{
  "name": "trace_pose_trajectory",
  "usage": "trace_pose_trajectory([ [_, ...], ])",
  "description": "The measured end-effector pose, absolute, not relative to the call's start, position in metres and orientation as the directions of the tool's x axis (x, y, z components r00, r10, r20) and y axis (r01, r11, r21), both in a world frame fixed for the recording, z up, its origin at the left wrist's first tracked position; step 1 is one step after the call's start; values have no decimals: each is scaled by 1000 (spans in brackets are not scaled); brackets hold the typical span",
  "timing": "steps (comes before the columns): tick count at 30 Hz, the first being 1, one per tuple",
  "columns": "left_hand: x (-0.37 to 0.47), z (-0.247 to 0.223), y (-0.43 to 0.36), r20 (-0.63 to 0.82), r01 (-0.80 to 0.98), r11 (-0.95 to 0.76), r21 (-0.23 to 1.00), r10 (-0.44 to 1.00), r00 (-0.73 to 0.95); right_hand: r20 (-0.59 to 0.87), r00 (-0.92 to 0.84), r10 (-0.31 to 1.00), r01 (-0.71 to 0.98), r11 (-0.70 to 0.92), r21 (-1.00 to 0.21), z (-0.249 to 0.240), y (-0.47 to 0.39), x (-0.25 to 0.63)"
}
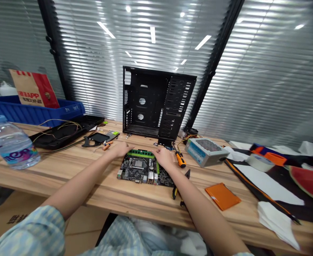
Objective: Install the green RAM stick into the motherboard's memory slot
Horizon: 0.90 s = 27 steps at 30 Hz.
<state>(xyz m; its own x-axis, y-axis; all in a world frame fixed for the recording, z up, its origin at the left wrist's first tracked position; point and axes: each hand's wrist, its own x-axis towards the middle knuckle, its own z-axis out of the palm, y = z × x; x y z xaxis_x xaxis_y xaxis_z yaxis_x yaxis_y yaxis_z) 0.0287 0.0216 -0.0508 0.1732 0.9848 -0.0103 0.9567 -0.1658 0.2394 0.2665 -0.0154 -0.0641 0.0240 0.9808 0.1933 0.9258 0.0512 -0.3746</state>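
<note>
A motherboard lies flat on the wooden table in front of me, its metal CPU socket facing up. Along its far edge runs a green memory module at the bright green slots. My left hand is at the module's left end, fingers closed in around it. At the right end my right hand pinches in with bent fingers, its wrist covering part of the board. The fingertips are partly hidden, and whether the module is fully in its slot cannot be seen.
An open black computer case stands behind. To the right are an orange screwdriver, a power supply, pliers and an orange flat case. A water bottle, black panel and blue bin occupy the left.
</note>
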Motion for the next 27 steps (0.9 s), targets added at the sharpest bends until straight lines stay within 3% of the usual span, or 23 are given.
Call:
trace_pose_trajectory([
  [27, 41, -40, 7, 26, 987, -154, 50, 988, 153, 209, -47, 977, 935, 117, -334, -68, -10, 266],
])
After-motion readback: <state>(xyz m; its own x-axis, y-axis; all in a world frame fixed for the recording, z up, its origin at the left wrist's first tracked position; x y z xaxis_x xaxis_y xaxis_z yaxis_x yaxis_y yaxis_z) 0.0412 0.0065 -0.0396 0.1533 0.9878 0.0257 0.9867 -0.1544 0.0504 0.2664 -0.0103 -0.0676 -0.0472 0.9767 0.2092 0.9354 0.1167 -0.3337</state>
